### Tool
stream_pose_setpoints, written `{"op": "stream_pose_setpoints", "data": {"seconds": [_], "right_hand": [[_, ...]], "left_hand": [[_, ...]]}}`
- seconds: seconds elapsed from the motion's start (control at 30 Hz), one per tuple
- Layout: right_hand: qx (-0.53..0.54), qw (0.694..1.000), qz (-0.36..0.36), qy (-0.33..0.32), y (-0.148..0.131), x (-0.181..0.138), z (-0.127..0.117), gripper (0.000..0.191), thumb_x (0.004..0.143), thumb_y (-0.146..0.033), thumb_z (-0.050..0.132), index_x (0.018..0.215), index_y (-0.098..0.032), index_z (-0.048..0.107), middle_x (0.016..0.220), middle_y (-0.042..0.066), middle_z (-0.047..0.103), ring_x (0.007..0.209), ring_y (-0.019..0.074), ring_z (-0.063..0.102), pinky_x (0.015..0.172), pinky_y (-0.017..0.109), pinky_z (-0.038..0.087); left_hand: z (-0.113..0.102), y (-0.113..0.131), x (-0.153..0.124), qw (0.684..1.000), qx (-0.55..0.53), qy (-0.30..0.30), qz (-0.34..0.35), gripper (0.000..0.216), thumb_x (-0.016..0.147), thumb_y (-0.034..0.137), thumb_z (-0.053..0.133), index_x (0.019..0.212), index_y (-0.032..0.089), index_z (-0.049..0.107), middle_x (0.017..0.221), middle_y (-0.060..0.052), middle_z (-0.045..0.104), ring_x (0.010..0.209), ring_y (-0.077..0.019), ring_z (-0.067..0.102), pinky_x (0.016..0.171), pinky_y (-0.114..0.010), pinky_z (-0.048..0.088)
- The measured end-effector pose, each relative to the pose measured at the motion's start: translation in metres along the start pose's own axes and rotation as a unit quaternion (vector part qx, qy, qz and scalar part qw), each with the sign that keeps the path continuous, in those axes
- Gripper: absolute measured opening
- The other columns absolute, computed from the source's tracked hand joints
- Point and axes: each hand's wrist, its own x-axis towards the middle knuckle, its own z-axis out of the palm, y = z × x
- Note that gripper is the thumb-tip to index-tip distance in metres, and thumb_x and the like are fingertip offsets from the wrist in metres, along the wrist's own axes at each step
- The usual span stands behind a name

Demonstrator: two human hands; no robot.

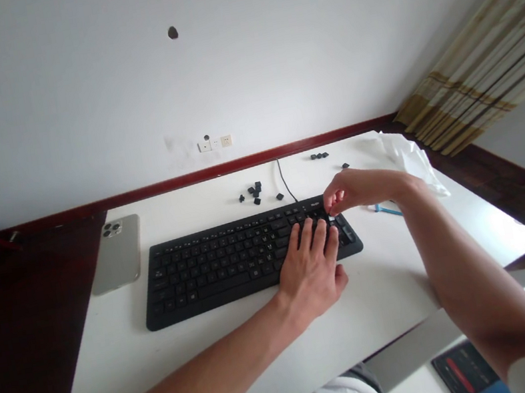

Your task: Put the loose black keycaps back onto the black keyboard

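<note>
- The keyboard (232,256) lies black and flat on the white desk (118,357); every place below is given from it.
- The left hand (312,269) rests palm down on its right end, fingers spread flat over the keys, holding nothing.
- The right hand (350,189) hovers over its far right corner, fingertips pinched together at the keys; it seems to grip a keycap, but the tips hide it.
- Loose keycaps (254,192) lie scattered just behind it, with a few more (319,156) further behind to the right.
- Its cable (284,179) runs back from the rear edge.
- A phone (117,252) lies face down just left of it.
- A blue tool (386,208) right of it is half hidden by the right wrist.
- A white bag (408,157) sits further right, too washed out to make out clearly.
</note>
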Motion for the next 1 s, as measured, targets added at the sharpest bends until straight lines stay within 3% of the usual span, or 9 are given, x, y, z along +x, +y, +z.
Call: {"op": "stream_pose_setpoints", "data": {"seconds": [0.43, 0.6, 1.0], "right_hand": [[-0.030, 0.999, 0.002, 0.014, -0.008, 0.000, 0.003, 0.017, 0.082, -0.033, 0.066, 0.087, -0.025, 0.081, 0.087, 0.003, 0.079, 0.083, 0.0222, 0.071, 0.070, 0.032, 0.050], [-0.045, 0.999, 0.009, 0.021, -0.012, -0.001, 0.004, 0.016, 0.083, -0.031, 0.067, 0.088, -0.024, 0.080, 0.090, 0.004, 0.079, 0.084, 0.0226, 0.071, 0.072, 0.033, 0.051], [-0.013, 0.999, 0.053, 0.000, -0.014, 0.001, 0.002, 0.013, 0.082, -0.032, 0.070, 0.086, -0.022, 0.077, 0.093, 0.006, 0.077, 0.086, 0.0230, 0.069, 0.072, 0.034, 0.049]], "left_hand": [[0.000, 0.000, 0.000, 1.000, 0.001, -0.009, 0.001, 0.064, 0.101, 0.039, 0.048, 0.158, 0.011, 0.043, 0.163, -0.017, 0.042, 0.150, -0.0361, 0.038, 0.128, -0.053, 0.024], [-0.001, 0.000, 0.001, 1.000, -0.005, -0.011, 0.006, 0.064, 0.102, 0.038, 0.045, 0.158, 0.009, 0.042, 0.169, -0.012, 0.035, 0.152, -0.0373, 0.034, 0.128, -0.054, 0.025], [-0.007, -0.001, 0.010, 0.999, -0.026, -0.018, 0.006, 0.065, 0.093, 0.037, 0.057, 0.151, 0.010, 0.048, 0.168, -0.012, 0.036, 0.154, -0.0352, 0.032, 0.128, -0.054, 0.025]]}}
